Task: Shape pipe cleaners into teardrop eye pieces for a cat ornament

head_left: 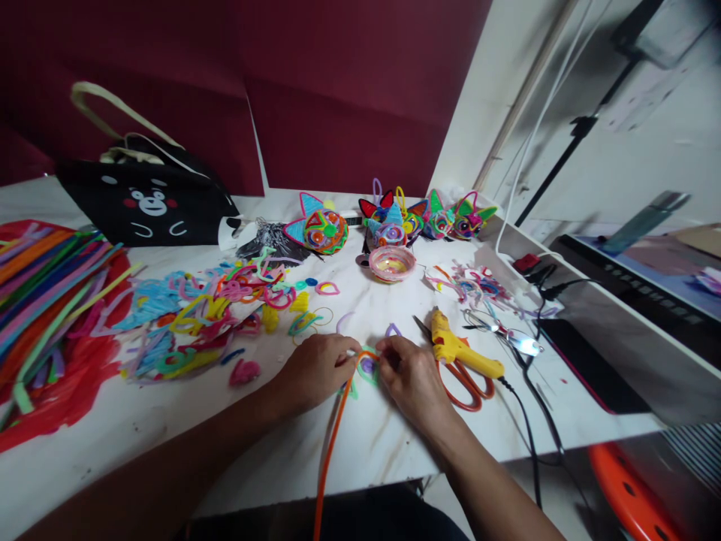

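At the front middle of the table, my left hand (pixel 316 373) and my right hand (pixel 415 382) face each other with fingers pinched. Between them an orange pipe cleaner (pixel 336 428) bends over at its upper end, and its long tail hangs down past the table's front edge. Both hands grip it near the bend. Just under the bend lies a green and purple coiled pipe cleaner piece (pixel 369 368), partly covered by my fingers. A yellow glue gun (pixel 465 353) rests right of my right hand, on top of orange-handled scissors (pixel 469 391).
Loose pipe cleaner shapes (pixel 197 315) cover the left, beside a bundle of long pipe cleaners (pixel 50 300) on red plastic. Colourful cat-like heads (pixel 324 229) and a small bowl (pixel 393 264) stand behind. Eyeglasses (pixel 507 334), cables (pixel 529 421) and a dark phone (pixel 591 368) lie right.
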{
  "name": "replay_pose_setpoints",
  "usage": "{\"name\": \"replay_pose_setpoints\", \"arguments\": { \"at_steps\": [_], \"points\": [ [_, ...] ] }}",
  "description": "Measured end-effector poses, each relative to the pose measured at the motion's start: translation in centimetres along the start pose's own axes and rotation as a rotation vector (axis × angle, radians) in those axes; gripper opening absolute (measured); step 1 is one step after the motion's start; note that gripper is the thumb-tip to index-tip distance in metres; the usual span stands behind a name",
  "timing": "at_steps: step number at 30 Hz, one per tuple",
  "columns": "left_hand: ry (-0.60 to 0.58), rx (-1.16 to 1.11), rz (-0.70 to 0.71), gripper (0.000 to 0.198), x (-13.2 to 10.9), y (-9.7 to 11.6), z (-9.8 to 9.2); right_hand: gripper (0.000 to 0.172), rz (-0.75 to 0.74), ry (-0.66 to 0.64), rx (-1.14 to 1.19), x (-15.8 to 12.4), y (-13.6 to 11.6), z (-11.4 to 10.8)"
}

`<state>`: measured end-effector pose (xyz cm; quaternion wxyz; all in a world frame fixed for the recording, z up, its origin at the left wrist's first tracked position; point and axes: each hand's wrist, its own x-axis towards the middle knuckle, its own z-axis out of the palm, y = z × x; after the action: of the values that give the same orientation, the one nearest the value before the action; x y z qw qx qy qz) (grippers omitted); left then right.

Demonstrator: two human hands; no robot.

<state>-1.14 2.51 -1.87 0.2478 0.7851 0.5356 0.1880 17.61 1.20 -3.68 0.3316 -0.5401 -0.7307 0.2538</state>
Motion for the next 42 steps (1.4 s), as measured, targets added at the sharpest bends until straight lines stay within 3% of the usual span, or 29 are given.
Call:
{"name": "replay_pose_setpoints", "arguments": {
  "at_steps": [21, 42],
  "points": [
    [0.011, -0.153, -0.149, 0.022, 0.3, 0.0, 0.1, 0.015, -0.026, 0.068, 0.121, -0.1, -0.1, 0.4],
    [0.022, -0.060, -0.145, 0.018, 0.2, 1.0, 0.6, 0.018, 0.038, 0.014, 0.038, -0.5, -0.3, 0.3]
  ]
}}
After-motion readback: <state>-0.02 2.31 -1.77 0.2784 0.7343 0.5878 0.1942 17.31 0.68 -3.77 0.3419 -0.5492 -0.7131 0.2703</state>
